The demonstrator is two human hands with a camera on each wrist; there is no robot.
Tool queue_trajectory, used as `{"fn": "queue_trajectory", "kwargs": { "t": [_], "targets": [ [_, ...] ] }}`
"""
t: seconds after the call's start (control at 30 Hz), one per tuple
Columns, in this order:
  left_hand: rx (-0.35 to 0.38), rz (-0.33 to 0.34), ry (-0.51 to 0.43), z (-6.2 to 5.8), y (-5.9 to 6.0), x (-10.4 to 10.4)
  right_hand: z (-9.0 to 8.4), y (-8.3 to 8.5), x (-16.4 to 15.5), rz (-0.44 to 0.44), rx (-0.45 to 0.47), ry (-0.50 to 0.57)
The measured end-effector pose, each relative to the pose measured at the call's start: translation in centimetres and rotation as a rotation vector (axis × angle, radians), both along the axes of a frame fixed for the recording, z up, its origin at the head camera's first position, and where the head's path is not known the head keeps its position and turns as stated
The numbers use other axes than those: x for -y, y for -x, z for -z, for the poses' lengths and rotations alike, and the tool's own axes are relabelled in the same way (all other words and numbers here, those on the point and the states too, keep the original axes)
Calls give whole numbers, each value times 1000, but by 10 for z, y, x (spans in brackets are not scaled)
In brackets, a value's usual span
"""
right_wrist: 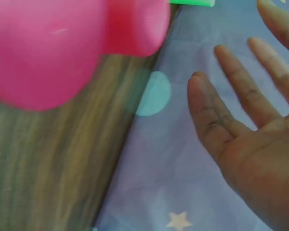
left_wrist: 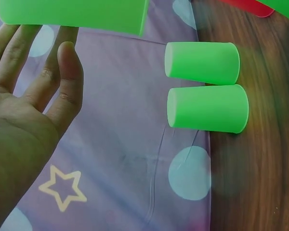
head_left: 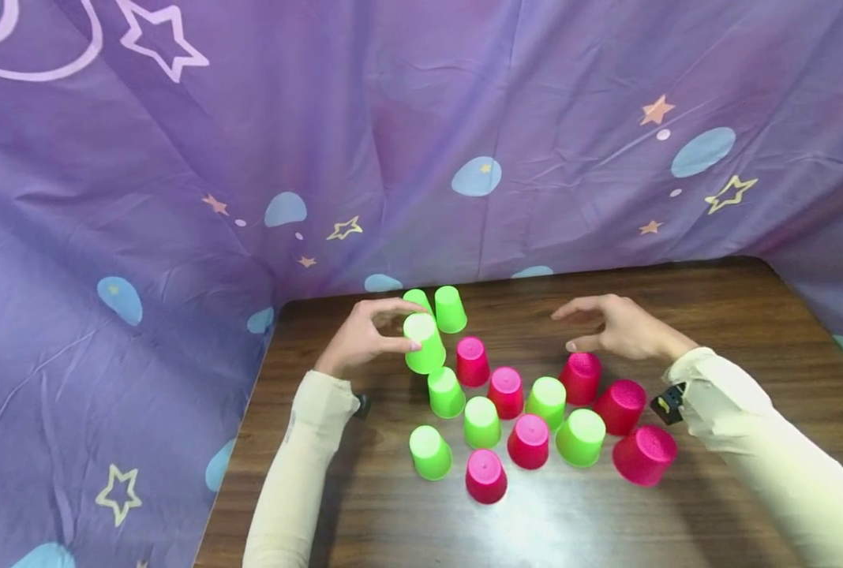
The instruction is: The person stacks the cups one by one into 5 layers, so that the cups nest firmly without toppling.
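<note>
My left hand [head_left: 406, 326] grips a lime green cup [head_left: 425, 345], upside down and lifted a little off the dark wooden table [head_left: 713, 315]. In the left wrist view this cup [left_wrist: 72, 12] lies across the fingertips of the left hand [left_wrist: 43, 53]. Just behind stand two more green cups [head_left: 450, 309], both seen in the left wrist view [left_wrist: 202, 62]. My right hand [head_left: 567, 330] hovers with straight fingers above a pink cup [head_left: 581, 377] and holds nothing. The right wrist view shows the right hand [right_wrist: 216, 67] beside a blurred pink cup [right_wrist: 48, 48].
Several upturned green and pink cups stand in diagonal rows mid-table, from a pink cup [head_left: 472, 361] down to another pink cup [head_left: 485, 476]. A larger pink cup [head_left: 644, 454] sits at the right. A purple star-print cloth [head_left: 180, 237] hangs behind and left of the table.
</note>
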State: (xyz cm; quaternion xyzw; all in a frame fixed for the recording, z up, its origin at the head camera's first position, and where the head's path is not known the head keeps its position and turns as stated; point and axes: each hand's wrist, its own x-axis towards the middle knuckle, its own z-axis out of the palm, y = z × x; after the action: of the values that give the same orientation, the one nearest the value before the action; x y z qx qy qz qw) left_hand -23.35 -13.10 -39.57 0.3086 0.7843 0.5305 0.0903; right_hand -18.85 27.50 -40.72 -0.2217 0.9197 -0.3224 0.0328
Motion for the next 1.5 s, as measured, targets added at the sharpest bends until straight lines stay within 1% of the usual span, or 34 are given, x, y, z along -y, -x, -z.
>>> {"fn": "queue_trajectory", "kwargs": {
  "t": [0.07, 0.17, 0.33, 0.4, 0.6, 0.67, 0.8, 0.9, 1.03, 1.17, 1.27, 1.4, 1.5],
  "targets": [
    [-13, -7, 13, -1, 4, -3, 5, -3, -5, -7, -12, 3],
    [-40, -17, 32, -2, 10, -9, 12, -7, -12, -14, 1, 7],
    [-62, -30, 38, -3, 21, -23, 22, -14, -19, -13, 4, -8],
    [-69, -33, 40, -3, 24, -29, 27, -15, -20, -23, 12, 6],
    [-61, -19, 65, -4, 33, -44, 39, -18, -25, -41, 110, 52],
    [-64, -15, 74, -4, 37, -50, 41, -19, -27, -36, 120, 52],
    [-62, -18, 93, -6, 46, -60, 44, -20, -29, -34, 98, 54],
    [-41, -32, 104, -2, 54, -69, 45, -21, -30, -37, 92, 71],
    [0, -39, 97, 5, 62, -80, 48, -20, -30, -33, 98, 91],
    [19, -44, 101, 11, 67, -86, 51, -20, -27, -27, 99, 89],
    [22, -56, 117, 15, 71, -90, 52, -20, -26, -21, 127, 89],
    [27, -73, 147, 17, 75, -95, 53, -22, -27, -10, 172, 107],
    [34, -78, 164, 17, 78, -98, 53, -24, -29, 0, 186, 109]
  ]
}}
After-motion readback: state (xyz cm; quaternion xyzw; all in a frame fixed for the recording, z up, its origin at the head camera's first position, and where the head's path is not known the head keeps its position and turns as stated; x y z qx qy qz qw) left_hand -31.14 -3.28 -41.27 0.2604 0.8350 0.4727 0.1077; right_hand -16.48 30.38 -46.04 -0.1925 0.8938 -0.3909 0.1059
